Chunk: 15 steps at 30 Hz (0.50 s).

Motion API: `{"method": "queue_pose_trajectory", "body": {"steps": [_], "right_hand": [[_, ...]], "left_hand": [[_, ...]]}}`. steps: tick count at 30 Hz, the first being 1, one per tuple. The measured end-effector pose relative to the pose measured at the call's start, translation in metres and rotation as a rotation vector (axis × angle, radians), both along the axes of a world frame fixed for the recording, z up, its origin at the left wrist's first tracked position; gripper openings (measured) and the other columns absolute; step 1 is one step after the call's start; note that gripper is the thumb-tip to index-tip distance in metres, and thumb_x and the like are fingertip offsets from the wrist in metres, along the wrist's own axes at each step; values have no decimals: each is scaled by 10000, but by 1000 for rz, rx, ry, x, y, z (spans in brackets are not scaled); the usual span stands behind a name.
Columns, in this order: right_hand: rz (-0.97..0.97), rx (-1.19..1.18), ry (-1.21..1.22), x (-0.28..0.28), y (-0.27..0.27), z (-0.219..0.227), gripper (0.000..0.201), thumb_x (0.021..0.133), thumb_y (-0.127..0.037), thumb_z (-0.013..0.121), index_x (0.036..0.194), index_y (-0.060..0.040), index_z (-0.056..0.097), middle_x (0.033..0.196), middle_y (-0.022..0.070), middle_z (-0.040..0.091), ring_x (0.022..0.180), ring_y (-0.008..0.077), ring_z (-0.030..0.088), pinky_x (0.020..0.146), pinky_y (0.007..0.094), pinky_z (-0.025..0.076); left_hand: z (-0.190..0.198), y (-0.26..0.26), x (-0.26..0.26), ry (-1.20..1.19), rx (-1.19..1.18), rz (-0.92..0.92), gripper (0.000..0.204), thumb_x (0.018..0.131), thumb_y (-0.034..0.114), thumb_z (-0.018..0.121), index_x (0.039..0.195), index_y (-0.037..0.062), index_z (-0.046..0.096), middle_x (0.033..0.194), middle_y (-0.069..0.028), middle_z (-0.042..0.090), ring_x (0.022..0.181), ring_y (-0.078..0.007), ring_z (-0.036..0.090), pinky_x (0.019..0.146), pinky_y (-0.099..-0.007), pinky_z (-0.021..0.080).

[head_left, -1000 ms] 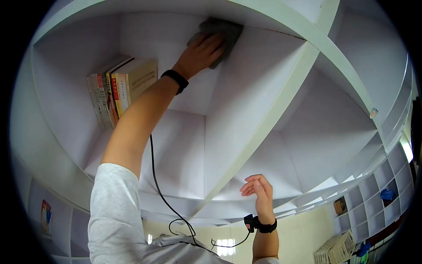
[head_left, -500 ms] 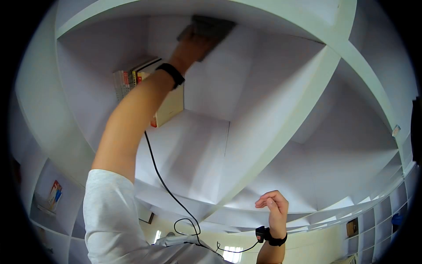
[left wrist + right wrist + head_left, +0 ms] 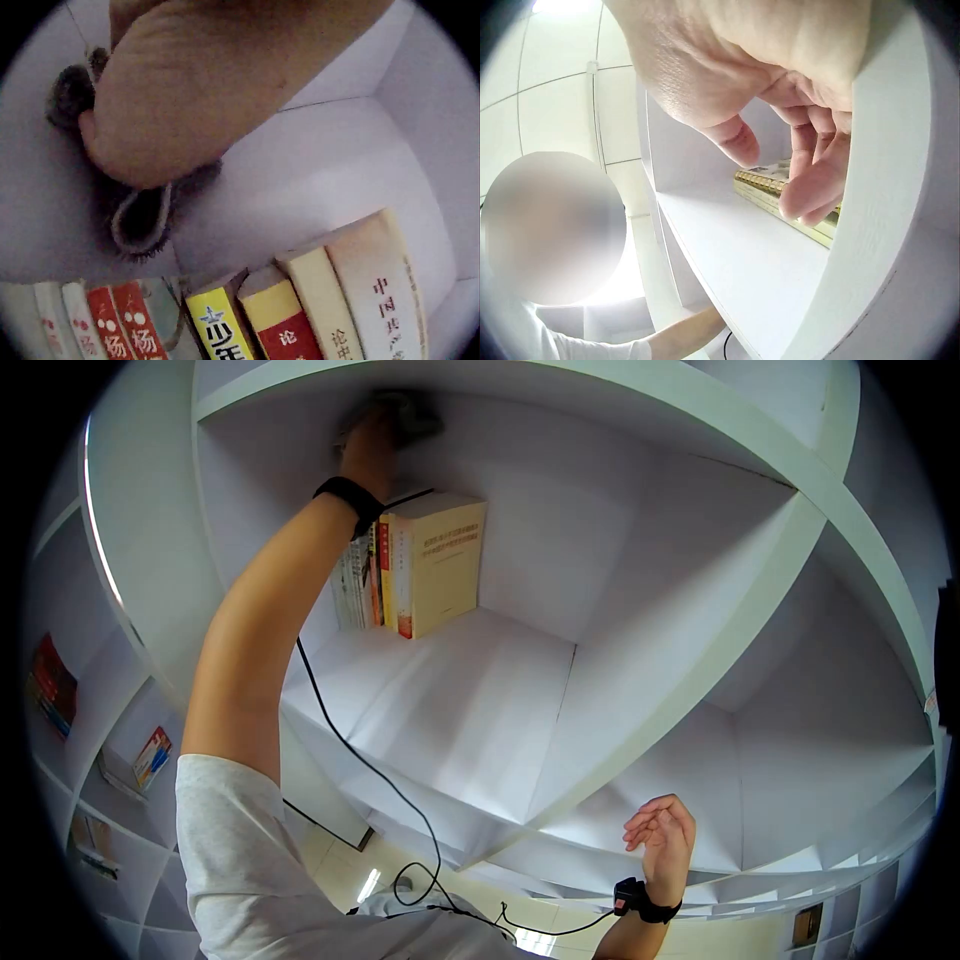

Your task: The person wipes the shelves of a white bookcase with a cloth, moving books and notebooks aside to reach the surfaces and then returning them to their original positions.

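Note:
At the upper left of the head view, my left hand (image 3: 370, 448) holds a dark grey cloth (image 3: 415, 418) against the compartment's inner wall, above a row of books (image 3: 445, 565); both are blurred. In the left wrist view the cloth (image 3: 142, 221) hangs in a fold under the hand (image 3: 187, 90), whose fingers are mostly hidden, with book spines (image 3: 300, 319) below. My right hand (image 3: 665, 845) is raised at the lower right, fingers loosely bent and holding nothing. The right wrist view has that hand (image 3: 780, 97) beside a white shelf edge (image 3: 885, 195), in front of a spiral-bound book (image 3: 769, 191).
White shelving (image 3: 690, 690) curves across the head view. A black cable (image 3: 365, 760) runs below the left arm toward the right wrist. Other compartments at the left hold booklets (image 3: 152, 758). A person with a blurred head (image 3: 555, 225) appears in the right wrist view.
My left hand and the cloth have moved left along the back of the compartment, from right of the books to above them. The view has shifted left; the right hand remains raised.

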State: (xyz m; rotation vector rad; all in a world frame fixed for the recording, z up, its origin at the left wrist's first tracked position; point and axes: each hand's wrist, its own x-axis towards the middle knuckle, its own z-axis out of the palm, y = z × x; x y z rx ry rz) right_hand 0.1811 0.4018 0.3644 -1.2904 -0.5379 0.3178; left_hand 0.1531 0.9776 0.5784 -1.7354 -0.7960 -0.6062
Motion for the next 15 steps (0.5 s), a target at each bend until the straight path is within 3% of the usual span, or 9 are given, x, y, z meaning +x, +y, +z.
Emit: {"method": "queue_pose_trajectory", "body": {"steps": [3, 5, 6, 8, 11, 12, 13, 15], "right_hand": [[-48, -97, -87, -1, 1, -7, 195, 958, -172, 495, 963, 7, 571, 758, 133, 654, 582, 168, 613, 506, 266, 497], [-43, -112, -117, -3, 2, -7, 192, 960, -168, 497, 969, 9, 570, 763, 127, 649, 590, 160, 609, 515, 260, 495], [-52, -120, -156, -4, 3, -6, 189, 961, -164, 499, 975, 11, 568, 769, 120, 645, 598, 152, 605, 523, 254, 493], [-23, -107, -141, -3, 1, -6, 179, 957, -153, 518, 979, 16, 573, 780, 113, 645, 622, 148, 610, 538, 254, 503], [12, -95, -132, -3, -1, -7, 174, 953, -149, 543, 984, 19, 579, 794, 105, 647, 650, 145, 614, 560, 254, 510], [19, -94, -148, -2, -1, -8, 173, 951, -148, 545, 986, 18, 579, 797, 105, 647, 652, 145, 613, 566, 254, 508], [28, -93, -165, -1, -2, -9, 173, 950, -148, 548, 988, 17, 580, 799, 105, 648, 654, 145, 613, 572, 254, 507], [55, -86, -155, 2, -3, -11, 172, 947, -149, 551, 989, 15, 582, 807, 104, 650, 661, 143, 611, 586, 254, 505]], "left_hand": [[-4, -21, -26, 90, 77, 45, 406, 933, 184, 494, 1320, 121, 601, 1355, -47, 587, 1370, -188, 412, 1203, -346, 216], [-4, -11, -33, -120, -44, -165, 423, 920, 165, 508, 1331, 102, 587, 1366, -58, 582, 1353, -198, 439, 1208, -340, 228], [-2, 1, -40, -107, -50, -154, 423, 920, 165, 508, 1331, 102, 587, 1366, -58, 582, 1353, -198, 439, 1208, -340, 228], [-2, 18, -64, -10, 195, -336, 432, 864, 165, 594, 1296, 157, 600, 1282, -24, 600, 1265, -218, 499, 1095, -330, 401], [-1, -17, -104, 60, 274, -302, 454, 828, 159, 620, 1282, 163, 609, 1260, -24, 610, 1247, -224, 513, 1110, -350, 395], [-4, -30, -122, 20, 238, -412, 464, 834, 156, 613, 1298, 144, 601, 1274, -22, 608, 1253, -220, 513, 1150, -368, 352], [-7, -46, -135, 30, 228, -401, 464, 834, 156, 613, 1298, 144, 601, 1274, -22, 608, 1253, -220, 513, 1150, -368, 352], [-11, -80, -158, 96, 197, -224, 477, 851, 136, 587, 1328, 107, 580, 1314, -35, 595, 1273, -221, 501, 1187, -372, 295]]}}
